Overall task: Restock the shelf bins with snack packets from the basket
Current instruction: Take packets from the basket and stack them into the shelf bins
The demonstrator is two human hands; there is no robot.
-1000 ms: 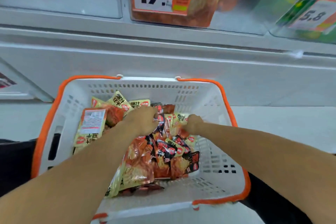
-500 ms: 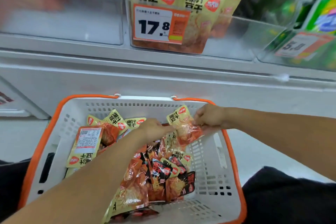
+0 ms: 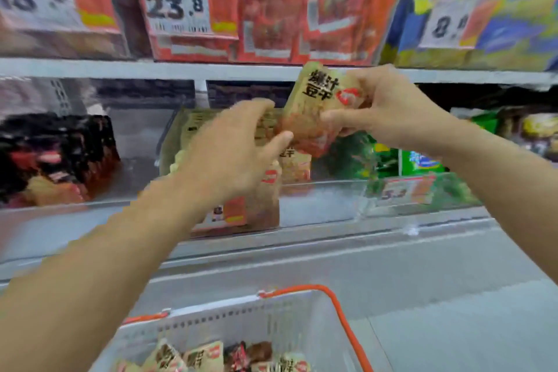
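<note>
Fingers (image 3: pixel 347 116) of the right hand (image 3: pixel 389 106) pinch a packet (image 3: pixel 317 106) above the bin (image 3: pixel 317 205); left hand's (image 3: pixel 229 148) spread.

Yellow-orange pkt (image 3: pixel 314 109) w/ black print, white basket (image 3: pixel 241 320), orange rim

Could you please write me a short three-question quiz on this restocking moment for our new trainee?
1. True or false: the right hand holds a yellow snack packet raised in front of the shelf bins.
2. Which price tag sits above the raised packet? A) 23.8 B) 99.9 C) 1.5
3. Fill in: the white basket below has an ______ rim.

Key
1. True; its grip is closed on the packet, while the left hand reaches toward its lower end.
2. A
3. orange
</note>
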